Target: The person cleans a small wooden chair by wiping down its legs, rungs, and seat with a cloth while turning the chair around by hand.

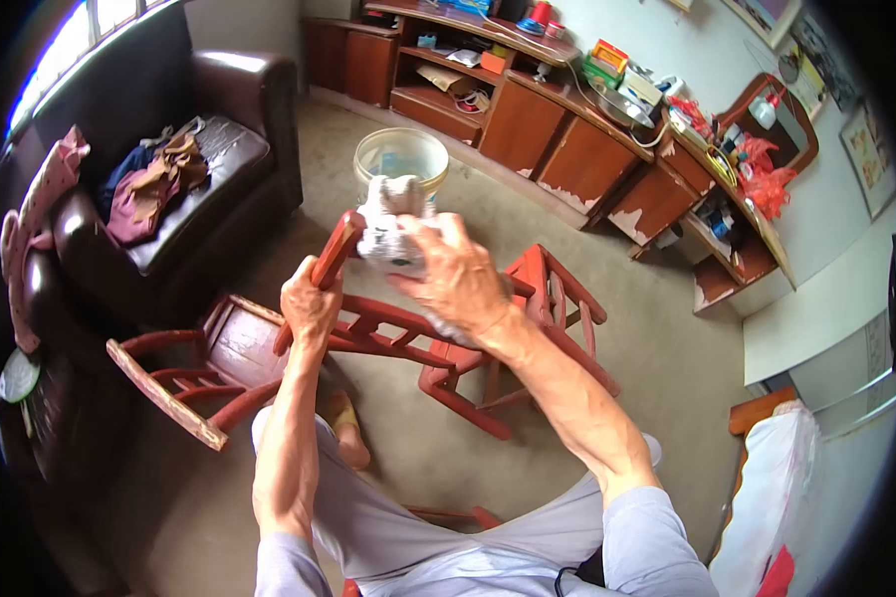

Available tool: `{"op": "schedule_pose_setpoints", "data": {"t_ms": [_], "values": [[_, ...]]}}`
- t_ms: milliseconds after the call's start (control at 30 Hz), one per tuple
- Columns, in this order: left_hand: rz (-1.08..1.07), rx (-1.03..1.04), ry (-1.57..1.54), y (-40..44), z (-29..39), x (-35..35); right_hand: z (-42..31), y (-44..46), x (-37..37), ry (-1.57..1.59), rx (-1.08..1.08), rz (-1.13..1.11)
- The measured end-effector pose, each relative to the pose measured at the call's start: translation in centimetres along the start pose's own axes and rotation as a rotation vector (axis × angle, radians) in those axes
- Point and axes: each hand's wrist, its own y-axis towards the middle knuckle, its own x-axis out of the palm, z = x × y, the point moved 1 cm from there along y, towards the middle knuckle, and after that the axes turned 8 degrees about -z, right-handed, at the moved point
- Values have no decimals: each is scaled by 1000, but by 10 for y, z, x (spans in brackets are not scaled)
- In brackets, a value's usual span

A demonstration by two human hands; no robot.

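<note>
Open floor [682, 328] is shown at the right of the frame, between the red wooden frame [536, 284] near the centre and the low cabinets [538, 139] at upper right. A narrower strip is left between those cabinets and the bucket [434, 159] at top centre. Above the right hand [458, 279], the way is blocked by the cloth [388, 244] and bucket. Leftward passage is obstructed by a second chair [244, 343] and, farther up, a dark armchair [244, 114].
</note>
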Motion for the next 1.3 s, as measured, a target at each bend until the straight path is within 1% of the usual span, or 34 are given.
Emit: {"op": "schedule_pose_setpoints", "data": {"t_ms": [33, 100, 133, 200, 233, 300, 367, 400, 433, 467, 533, 567, 600, 633, 700, 733, 767, 833, 867, 900, 933, 967, 1033, 1067, 1100, 1133, 1167, 1233, 1300], "values": [[-11, -24, 4, 0, 10, -2, 13, -6, -2, -81, -48, 26], [9, 11, 40, 3, 14, 1, 49, -23, -5, -248, -47, 24], [-10, -42, 26, 5, 19, 2, 71, -35, -6, -302, 9, -4], [16, -66, 25, 7, 24, 7, 119, -60, -10, -329, 256, -121], [34, -81, 34, 8, 26, 7, 126, -63, -19, -326, 480, -252], [26, -97, 66, 9, 36, 5, 127, -53, -22, -351, 441, -229], [37, -133, 57, 11, 34, 9, 118, -42, -7, -353, 213, -132], [30, -131, 61, 11, 36, 8, 106, -30, 1, -328, 163, -104], [3, -175, 44, 13, 38, 4, 81, -17, 6, -306, 95, -69], [-23, -222, 29, 14, 37, 1, 62, -7, 14, -230, 30, -62], [-3, -191, 35, 14, 27, 4, 19, 10, 32, -95, -93, 5], [15, -157, 32, 14, 23, 4, 6, 13, 42, -49, -87, -63], [-8, -189, -58, 14, 24, 1, -2, 14, 49, 98, -19, -88], [-25, -188, -74, 17, 17, 2, -5, 14, 53, 244, 46, -115], [2, -159, -92, 18, 15, 3, 6, 16, 54, 425, 94, -258], [1, -161, -93, 16, 17, 2, 15, 18, 51, 801, 206, -498], [-28, -167, -94, 15, 20, 0, 28, 14, 55, 802, 208, -493], [-60, -169, -97, 16, 25, 1, 54, 8, 63, 649, 163, -274], [-55, -151, -105, 15, 27, 3, 66, 4, 59, 813, 271, -220], [-48, -133, -114, 14, 27, 4, 79, -4, 52, 567, 283, -212], [-60, -123, -102, 16, 26, 6, 101, -18, 66, 315, 389, -160], [-56, -136, -111, 17, 26, 8, 111, -34, 68, 317, 421, -29], [-21, -117, -37, 20, 30, 10, 139, -63, 68, 660, 577, 25], [-8, -116, -22, 21, 29, 12, 156, -78, 71, 566, 647, 27], [-6, -119, -18, 21, 27, 11, 156, -83, 65, 473, 718, 36], [-16, -135, -19, 21, 27, 10, 157, -88, 56, 434, 761, -87], [-28, -148, -21, 21, 28, 11, 155, -88, 57, 438, 764, -85], [-68, -224, -28, 24, 23, 8, 141, -84, 62, 43, 691, -281], [-114, -259, -46, 25, 12, 6, 122, -78, 76, 6, 554, -227]]}}
